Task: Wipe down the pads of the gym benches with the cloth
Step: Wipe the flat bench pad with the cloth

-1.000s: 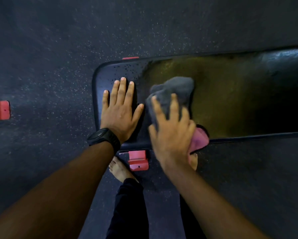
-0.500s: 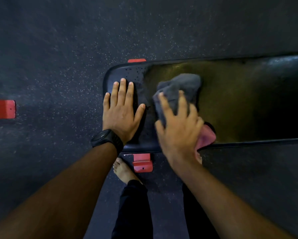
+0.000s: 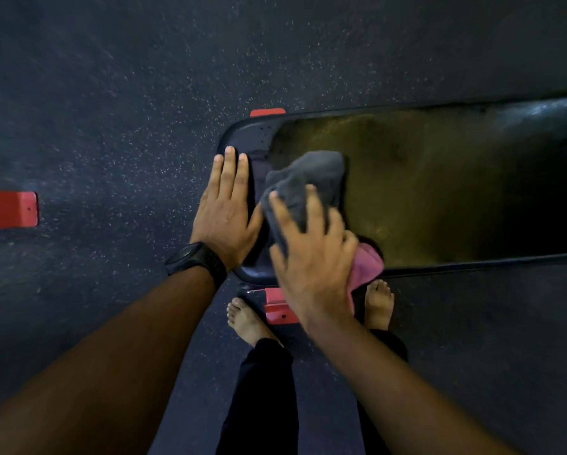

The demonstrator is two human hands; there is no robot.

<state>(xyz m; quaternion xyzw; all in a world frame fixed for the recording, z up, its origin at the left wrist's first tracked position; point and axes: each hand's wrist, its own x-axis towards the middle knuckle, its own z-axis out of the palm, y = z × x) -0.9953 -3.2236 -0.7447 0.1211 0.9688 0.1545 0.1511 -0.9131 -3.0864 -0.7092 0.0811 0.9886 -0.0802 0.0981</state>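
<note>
A long dark bench pad [image 3: 439, 178] runs from the middle of the view off the right edge. Its left end is rounded. My left hand [image 3: 226, 215] lies flat on that left end, fingers together, a black watch on the wrist. My right hand [image 3: 311, 257] presses a crumpled cloth [image 3: 311, 178] onto the pad just right of the left hand. The cloth is grey on top, with a pink part [image 3: 366, 266] sticking out under my palm at the pad's near edge.
Red bench feet show at the far left [image 3: 9, 209], behind the pad's end [image 3: 267, 112] and under its near edge [image 3: 277, 307]. My two bare feet [image 3: 247, 320] stand on the dark speckled rubber floor [image 3: 128, 93] close to the pad.
The view has shifted, so the pad's end sits further right in the frame. My right hand and cloth have slid left, close against my left thumb. The left hand stays flat on the pad.
</note>
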